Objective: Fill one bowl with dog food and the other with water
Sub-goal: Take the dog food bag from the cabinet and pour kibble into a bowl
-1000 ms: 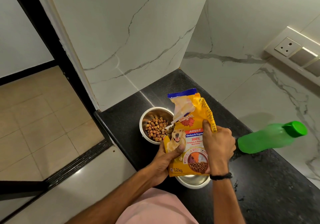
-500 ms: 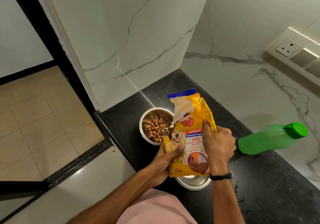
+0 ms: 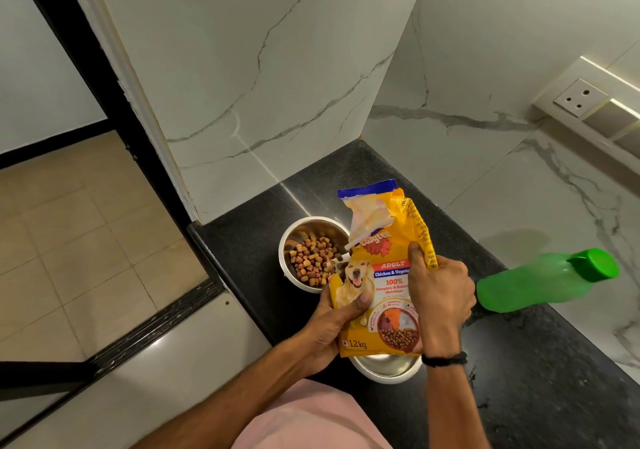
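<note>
Dog-food kibble (image 3: 311, 265), small brown chunks, lies heaped in the round steel bowl (image 3: 311, 227) at the far left of the black stone countertop (image 3: 536, 379), close to the white marble wall (image 3: 277, 67). Just in front of that bowl, the yellow dog-food bag (image 3: 381, 275), printed with a dog's face and torn open at its blue-edged top, is held upright between both hands, its upper part beside the bowl's right rim. The left hand (image 3: 329, 324) grasps the bag's lower left edge, thumb pressed on the printed front, the fingers out of sight behind it. The right hand (image 3: 440, 292) is clenched round the bag's right edge higher up, and a black band (image 3: 445, 360) circles its wrist. A second round steel bowl (image 3: 384, 369) sits under the bag's bottom, mostly hidden, so what it contains cannot be told. A translucent green plastic bottle (image 3: 530, 285) with a green cap (image 3: 594, 265) stands on the countertop to the right, apart from the hands.
</note>
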